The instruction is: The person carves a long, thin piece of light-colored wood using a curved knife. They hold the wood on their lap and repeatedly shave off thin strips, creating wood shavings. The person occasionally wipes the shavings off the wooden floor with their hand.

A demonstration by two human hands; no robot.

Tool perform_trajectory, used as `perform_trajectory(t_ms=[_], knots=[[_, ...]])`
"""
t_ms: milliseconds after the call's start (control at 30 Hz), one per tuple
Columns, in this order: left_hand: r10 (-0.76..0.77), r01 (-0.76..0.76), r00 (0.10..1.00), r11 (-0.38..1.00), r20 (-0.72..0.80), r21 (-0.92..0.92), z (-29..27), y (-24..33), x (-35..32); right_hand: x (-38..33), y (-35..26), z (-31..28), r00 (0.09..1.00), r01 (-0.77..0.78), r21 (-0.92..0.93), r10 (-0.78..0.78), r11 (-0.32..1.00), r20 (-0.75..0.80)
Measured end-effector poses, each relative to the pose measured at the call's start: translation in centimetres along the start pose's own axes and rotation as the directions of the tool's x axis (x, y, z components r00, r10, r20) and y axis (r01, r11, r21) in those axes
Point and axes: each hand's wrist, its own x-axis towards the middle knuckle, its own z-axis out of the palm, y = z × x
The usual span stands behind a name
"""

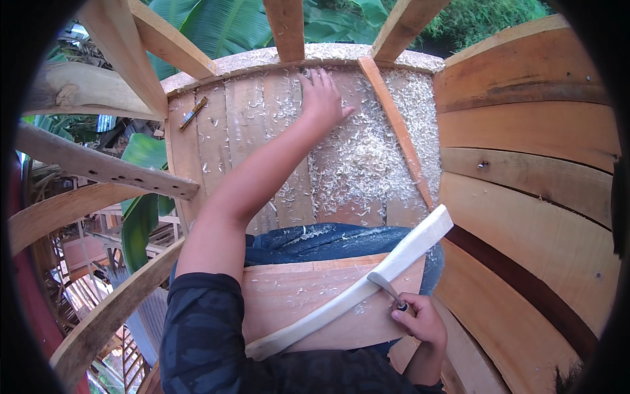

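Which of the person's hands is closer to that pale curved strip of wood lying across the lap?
The right. The right hand holds a small blade against the pale curved strip at its lower edge. The left hand is far up, flat on the shaving-covered planks.

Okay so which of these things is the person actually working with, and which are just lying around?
In use:
- right hand gripping a small blade tool
- pale curved wood strip being cut
- board across the lap
- left hand flat on the plank deck

Lying about:
- wood shavings
- small brown tool on the deck's far left
- hull planks
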Motion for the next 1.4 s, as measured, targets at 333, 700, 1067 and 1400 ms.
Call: perform_trajectory(t_ms=[333, 700, 1067, 1400], knots=[[0.074, -0.095, 0.993, 0.967, -0.097, -0.236, 3.4, -1.5, 0.0, 0.0, 0.3, 0.1, 0.999, 0.046, 0.003, -0.046, 0.999, 0.003], [-0.123, 0.121, 0.992, 0.98, -0.001, -0.16, 2.7, -2.2, -1.0, 0.1, 1.1, -0.1, 0.998, 0.059, -0.011, -0.059, 0.998, 0.01], [0.082, -0.12, 0.983, 0.965, -0.162, -0.235, 3.2, -1.2, 0.7, 0.2, 0.6, -0.1, 0.994, 0.107, 0.04, -0.108, 0.993, 0.025], [-0.225, 0.192, 0.966, 0.955, -0.131, -0.228, 5.3, -6.0, -2.6, 0.2, 1.1, -0.2, 0.998, 0.04, 0.038, -0.041, 0.999, 0.038]])
